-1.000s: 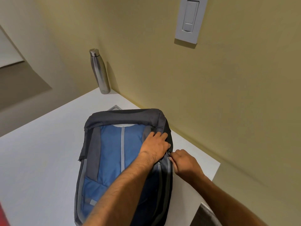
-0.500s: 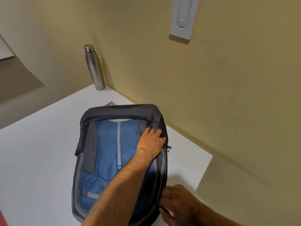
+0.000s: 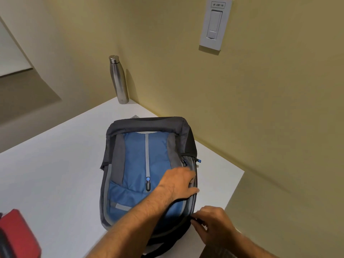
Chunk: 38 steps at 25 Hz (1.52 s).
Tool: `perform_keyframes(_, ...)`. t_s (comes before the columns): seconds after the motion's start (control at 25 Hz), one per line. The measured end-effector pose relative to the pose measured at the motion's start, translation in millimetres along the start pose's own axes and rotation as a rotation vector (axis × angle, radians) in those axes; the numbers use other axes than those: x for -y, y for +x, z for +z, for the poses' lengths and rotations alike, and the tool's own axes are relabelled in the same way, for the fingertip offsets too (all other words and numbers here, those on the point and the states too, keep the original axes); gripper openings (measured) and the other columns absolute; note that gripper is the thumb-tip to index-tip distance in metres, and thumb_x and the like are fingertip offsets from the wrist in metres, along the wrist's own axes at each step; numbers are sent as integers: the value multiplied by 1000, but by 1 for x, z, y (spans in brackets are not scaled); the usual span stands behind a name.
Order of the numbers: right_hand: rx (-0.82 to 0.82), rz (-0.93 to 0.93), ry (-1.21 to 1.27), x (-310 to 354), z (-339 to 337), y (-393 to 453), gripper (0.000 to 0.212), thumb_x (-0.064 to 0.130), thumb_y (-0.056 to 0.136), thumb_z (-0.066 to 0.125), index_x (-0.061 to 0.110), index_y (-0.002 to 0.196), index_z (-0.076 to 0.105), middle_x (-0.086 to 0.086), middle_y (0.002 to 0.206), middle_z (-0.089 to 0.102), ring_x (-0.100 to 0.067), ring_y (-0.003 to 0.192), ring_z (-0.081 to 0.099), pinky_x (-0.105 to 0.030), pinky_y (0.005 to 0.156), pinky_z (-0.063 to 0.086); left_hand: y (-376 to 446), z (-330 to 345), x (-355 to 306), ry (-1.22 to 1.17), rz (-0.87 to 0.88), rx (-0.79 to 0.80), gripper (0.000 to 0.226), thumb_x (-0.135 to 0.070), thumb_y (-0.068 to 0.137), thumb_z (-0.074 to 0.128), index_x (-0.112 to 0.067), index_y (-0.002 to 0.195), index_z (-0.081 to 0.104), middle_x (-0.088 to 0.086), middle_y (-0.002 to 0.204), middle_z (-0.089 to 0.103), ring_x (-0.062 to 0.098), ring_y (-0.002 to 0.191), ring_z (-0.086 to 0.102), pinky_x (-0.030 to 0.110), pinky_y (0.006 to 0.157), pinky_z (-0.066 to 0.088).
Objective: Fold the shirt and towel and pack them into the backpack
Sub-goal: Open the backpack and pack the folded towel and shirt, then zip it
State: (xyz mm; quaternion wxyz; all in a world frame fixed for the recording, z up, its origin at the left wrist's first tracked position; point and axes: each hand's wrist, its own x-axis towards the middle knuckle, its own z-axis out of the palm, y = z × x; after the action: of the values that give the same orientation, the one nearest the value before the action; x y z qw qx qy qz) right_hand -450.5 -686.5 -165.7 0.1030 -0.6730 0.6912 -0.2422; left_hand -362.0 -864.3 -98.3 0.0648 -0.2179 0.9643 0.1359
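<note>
Two hands are working the backpack [image 3: 147, 164], which is lying flat on the white table [image 3: 55, 174], front panel up, its top end pointing toward the wall. The right hand [image 3: 214, 223] is pinching something small and dark at the bag's lower right edge, most likely a zipper pull, though the fingers are hiding it. Just above that pinch, the left hand [image 3: 178, 183] is lying across the blue panel with its fingers reaching over the side seam; it is blurred, so I cannot tell whether it is gripping or only pressing. Judging by its place, it is bracing the fabric so the zipper track stays taut for the pulling hand. Further up the same edge, two blue-tagged zipper pulls [image 3: 199, 161] are resting near the top corner. Neither shirt nor towel is showing, so they are presumably inside already and the bag is being closed. Well away from the grip, a steel bottle [image 3: 119, 81] is standing by the wall and a red object [image 3: 18, 233] is sitting at the table's near left corner.
</note>
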Motion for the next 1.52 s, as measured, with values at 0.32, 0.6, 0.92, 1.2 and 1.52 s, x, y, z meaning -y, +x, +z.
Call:
perform_keyframes(0.32,-148,112,-80,20,2,-7,21,39,80,60,25,71,72,12,58,62,-7,50,54,-20,45,46,-31,24,-18,-306,-299,193,18,-35,81,65,-17,80,61,9,98,66,23,93,64,37,82,57)
perform_keyframes(0.6,-95,109,-121,61,22,-15,22,40,81,60,23,69,67,11,59,59,-7,53,50,-19,49,37,-35,10,-21,-431,-270,80,16,-23,85,63,-10,77,68,6,83,69,20,80,64,28,69,53)
perform_keyframes(0.92,-55,205,-63,126,77,-3,27,46,76,61,21,68,59,6,61,60,-11,56,56,-24,48,43,-43,-6,-17,-519,-258,-16,21,-25,89,63,-9,76,64,4,78,66,20,77,63,30,72,54)
perform_keyframes(1.2,-89,201,-42,128,81,-10,22,45,82,54,25,82,64,6,74,67,-14,68,61,-28,55,45,-81,5,9,-335,-155,206,26,-35,77,80,-12,84,70,1,86,71,18,85,67,34,80,58)
perform_keyframes(1.52,-103,218,-57,138,79,-16,27,42,86,48,27,94,70,10,84,72,-13,75,64,-28,64,50,-127,7,51,-9,-133,250,33,-34,69,88,-16,90,69,5,95,69,23,90,65,33,76,54)
